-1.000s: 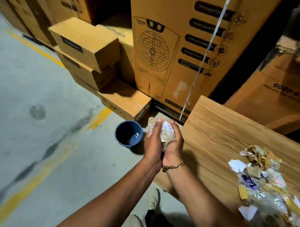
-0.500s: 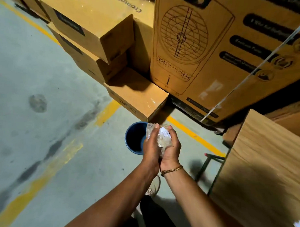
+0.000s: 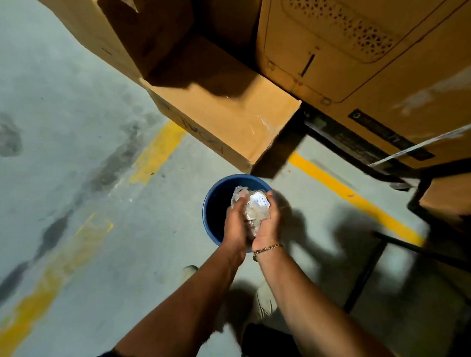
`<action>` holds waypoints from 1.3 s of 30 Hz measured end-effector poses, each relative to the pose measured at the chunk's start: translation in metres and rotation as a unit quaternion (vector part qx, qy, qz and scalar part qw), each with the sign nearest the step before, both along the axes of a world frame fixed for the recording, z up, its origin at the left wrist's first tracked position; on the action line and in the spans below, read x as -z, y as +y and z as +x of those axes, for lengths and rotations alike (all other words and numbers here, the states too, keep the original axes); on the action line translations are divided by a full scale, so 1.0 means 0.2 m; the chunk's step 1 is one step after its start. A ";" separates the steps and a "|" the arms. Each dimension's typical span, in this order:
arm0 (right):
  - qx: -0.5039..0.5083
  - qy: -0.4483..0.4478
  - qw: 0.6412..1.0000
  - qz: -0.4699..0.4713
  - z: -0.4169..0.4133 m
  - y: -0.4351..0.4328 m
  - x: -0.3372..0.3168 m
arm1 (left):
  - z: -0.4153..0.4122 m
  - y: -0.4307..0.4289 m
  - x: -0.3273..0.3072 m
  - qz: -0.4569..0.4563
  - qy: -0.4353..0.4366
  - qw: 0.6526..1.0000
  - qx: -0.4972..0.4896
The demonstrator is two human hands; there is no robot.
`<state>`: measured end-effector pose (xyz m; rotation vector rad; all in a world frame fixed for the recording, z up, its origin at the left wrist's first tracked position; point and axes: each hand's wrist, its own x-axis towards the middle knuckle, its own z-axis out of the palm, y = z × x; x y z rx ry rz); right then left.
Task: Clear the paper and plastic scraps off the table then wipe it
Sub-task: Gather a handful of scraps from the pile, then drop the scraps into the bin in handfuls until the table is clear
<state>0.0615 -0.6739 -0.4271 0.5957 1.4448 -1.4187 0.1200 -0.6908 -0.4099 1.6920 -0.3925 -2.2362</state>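
Floor (image 3: 69, 172): bare concrete all round the bucket. Anything that misses lands here and has to be chased.
Blue bucket (image 3: 214, 204): stands on the floor directly under my hands, which hide its near right rim. The mouth looks barely wider than the load.
Left hand (image 3: 237, 221): fingers curled round the left side of the wad, gripping.
Scrap wad (image 3: 254, 213): crumpled clear plastic and paper with a white label on top, squeezed between both palms over the bucket's right half. Not in yet.
Right hand (image 3: 268, 226): fingers wrapped round the right side, clamping.
Risk: the wad sits off-centre. If one hand lets go first, the springy plastic could puff open and spill over the right rim, or clip the bucket and tip it.
Table frame (image 3: 364, 279): a dark leg at right — the tabletop is out of view, so what's left on it is unknown.
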 end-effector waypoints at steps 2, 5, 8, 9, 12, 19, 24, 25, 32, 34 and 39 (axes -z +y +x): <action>0.008 0.033 0.999 0.032 -0.03 -0.03 0.21 | 0.02 -0.05 0.19 0.009 -0.014 1.000 0.000; -0.033 0.048 0.996 0.073 -0.03 -0.08 0.49 | 0.05 -0.10 0.44 0.003 -0.010 1.000 0.007; -0.099 0.043 0.992 0.069 -0.05 -0.07 0.68 | 0.10 -0.12 0.61 -0.002 -0.013 1.000 0.028; -0.105 0.041 0.990 0.084 -0.06 -0.05 0.76 | 0.11 -0.12 0.62 -0.001 -0.006 0.999 0.035; -0.129 0.032 0.986 0.099 -0.10 0.02 0.70 | 0.14 -0.10 0.59 0.009 -0.005 0.999 0.043; -0.174 -0.017 0.979 0.105 -0.10 0.01 -0.33 | 0.16 -0.03 0.01 -0.029 -0.059 0.995 0.077; -0.183 0.017 0.980 0.078 -0.05 0.11 -1.02 | 0.12 0.01 -0.63 -0.073 -0.042 0.990 0.115; -0.183 0.023 0.980 0.071 -0.04 0.14 -1.14 | 0.11 0.02 -0.76 -0.093 -0.035 0.987 0.127; -0.147 0.093 0.985 0.000 -0.02 0.47 -1.90 | 0.06 0.15 -1.31 -0.111 -0.014 0.959 0.259; -0.125 0.123 0.985 -0.001 -0.05 0.61 -2.03 | -0.01 0.22 -1.64 -0.148 -0.013 0.942 0.301; -0.029 0.172 0.985 -0.016 -0.13 1.04 -2.28 | -0.21 0.61 -2.10 -0.250 0.061 0.894 0.367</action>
